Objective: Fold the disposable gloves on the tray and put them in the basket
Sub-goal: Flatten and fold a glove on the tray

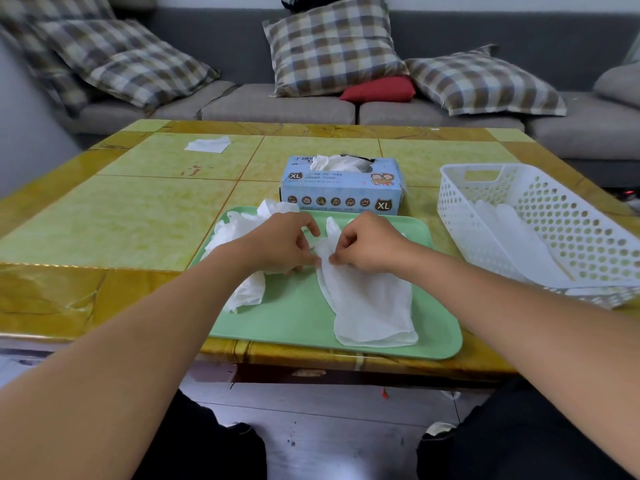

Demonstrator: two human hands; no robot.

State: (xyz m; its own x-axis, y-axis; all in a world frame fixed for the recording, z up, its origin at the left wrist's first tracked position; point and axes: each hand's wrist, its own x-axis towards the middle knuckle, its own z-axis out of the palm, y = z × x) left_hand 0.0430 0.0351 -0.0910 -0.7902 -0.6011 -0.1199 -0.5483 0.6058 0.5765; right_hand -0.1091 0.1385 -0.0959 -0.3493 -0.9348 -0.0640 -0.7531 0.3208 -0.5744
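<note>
Both hands, left and right, pinch the glove at frame centre, flat on the tray. It seems thin, so it may slip and crumple. Basket waits at right; loose pile left.

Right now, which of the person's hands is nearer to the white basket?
The right hand. It pinches the flat glove on the tray's right half, the side where the basket stands. The left hand lies farther off, over the crumpled gloves.
</note>
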